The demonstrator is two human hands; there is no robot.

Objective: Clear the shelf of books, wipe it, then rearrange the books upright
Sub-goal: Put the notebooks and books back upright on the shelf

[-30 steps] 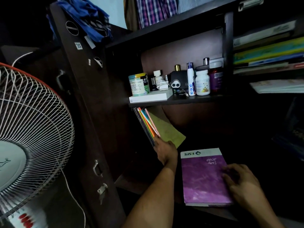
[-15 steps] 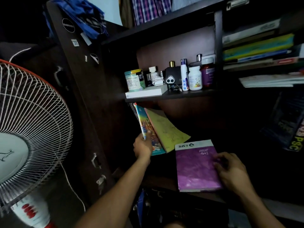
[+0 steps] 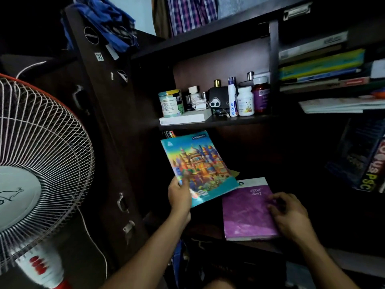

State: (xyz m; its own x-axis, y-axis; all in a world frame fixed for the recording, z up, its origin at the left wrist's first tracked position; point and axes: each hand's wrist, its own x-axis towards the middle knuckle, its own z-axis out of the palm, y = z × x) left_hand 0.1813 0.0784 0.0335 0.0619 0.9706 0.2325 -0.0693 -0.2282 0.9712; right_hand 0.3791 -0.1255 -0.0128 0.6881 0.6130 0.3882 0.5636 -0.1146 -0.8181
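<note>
— What is seen from the head camera on the left?

— A colourful book (image 3: 199,167) is gripped at its lower left corner by the left hand (image 3: 179,195) and held tilted in front of the lower shelf (image 3: 260,246), its cover turned outward. A few thin books (image 3: 169,134) are left standing behind it.

— And on the right?

— A purple diary (image 3: 248,211) is laid flat on the same shelf. The right hand (image 3: 288,215) is rested on its right edge, fingers curled loosely; nothing is grasped. A fan (image 3: 39,163) is seen at far left.
</note>
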